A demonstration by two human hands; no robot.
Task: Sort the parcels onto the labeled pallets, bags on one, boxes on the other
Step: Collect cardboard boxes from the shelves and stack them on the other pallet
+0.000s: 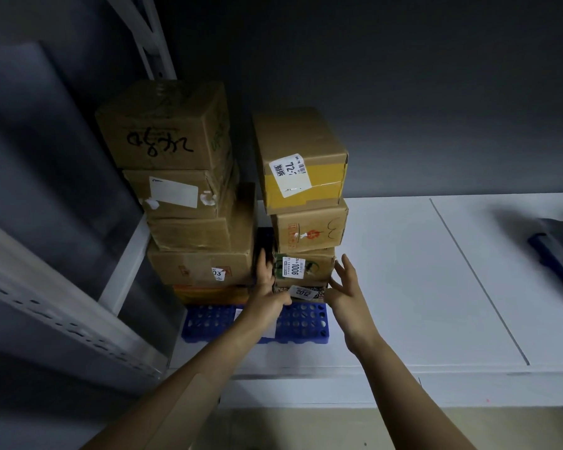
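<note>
Both my hands are bare: my left hand (267,287) and my right hand (345,293), just above the blue pallet (303,323), with slim, long fingers. My left forearm (221,349) and right forearm (400,378) are uncovered too. Well below the pallet, a paler straight-edged patch (189,407) crosses my left forearm; cloth or light, I cannot tell.

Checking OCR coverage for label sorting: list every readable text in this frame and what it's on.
"72": white label, top right box.
"1006": green-edged label, third box down on the right.
"2012": oval label, bottom right box.
"03": small label, low left box.
Unreadable: handwriting on top left box; fine print on labels.
</note>
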